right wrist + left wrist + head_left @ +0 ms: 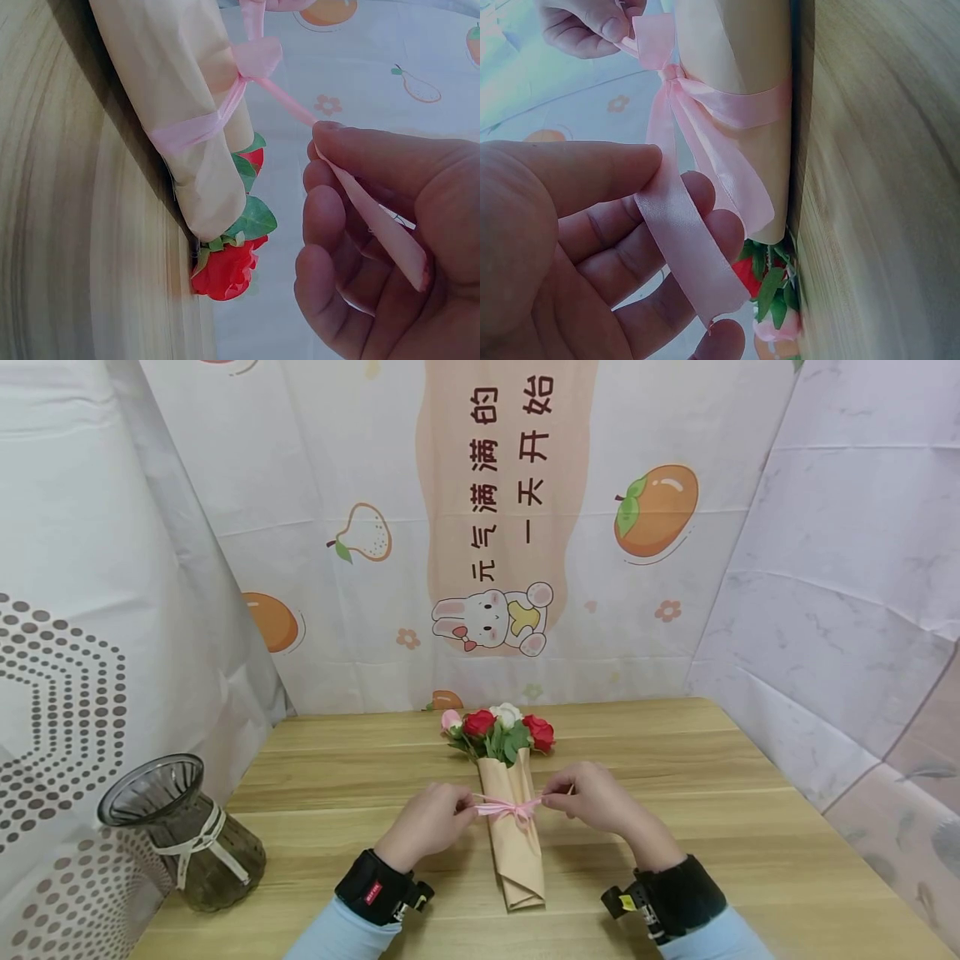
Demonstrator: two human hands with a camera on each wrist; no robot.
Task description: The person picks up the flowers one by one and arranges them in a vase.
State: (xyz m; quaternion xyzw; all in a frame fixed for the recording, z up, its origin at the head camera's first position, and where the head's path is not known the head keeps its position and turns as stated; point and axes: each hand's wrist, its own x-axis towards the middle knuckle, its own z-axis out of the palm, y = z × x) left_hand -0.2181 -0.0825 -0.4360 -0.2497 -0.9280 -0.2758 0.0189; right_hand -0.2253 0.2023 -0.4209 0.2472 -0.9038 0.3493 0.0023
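A bouquet of red, white and pink roses lies on the table, wrapped in tan paper. Round the wrapping runs a pink ribbon, knotted at the front with a loop beside the knot. My left hand pinches one ribbon tail between thumb and index finger; in the left wrist view that tail hangs across the fingers. On the other side my right hand pinches the opposite ribbon end, which stretches narrow from the knot and crosses the palm in the right wrist view.
A grey ribbed glass vase with a white cord bow stands on the left of the wooden table. Behind the table hangs a white printed cloth, and more cloth covers both sides.
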